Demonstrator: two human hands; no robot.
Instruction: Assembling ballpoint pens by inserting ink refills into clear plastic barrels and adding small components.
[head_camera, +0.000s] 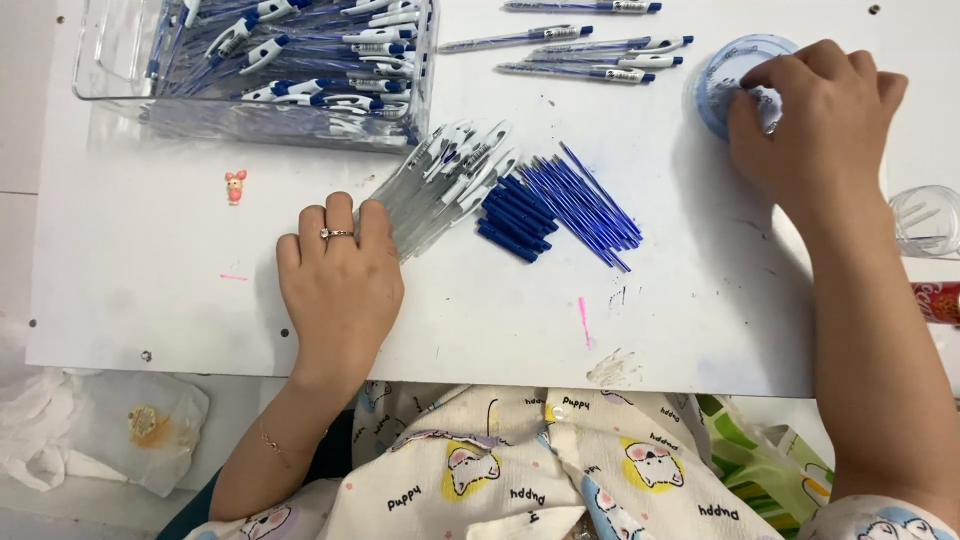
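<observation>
Clear pen barrels (440, 185) under left hand (340, 285), blue refills (575, 200) alongside.

1. The one view comes from a head-worn camera that looks almost straight down on a white board (150, 290).
2. It sits close: the board fills nearly the whole frame.
3. The wearer's lap lies along the bottom edge, and both forearms enter from there.
4. The far edge, with a clear box (110, 60), is cut off at the top.
</observation>
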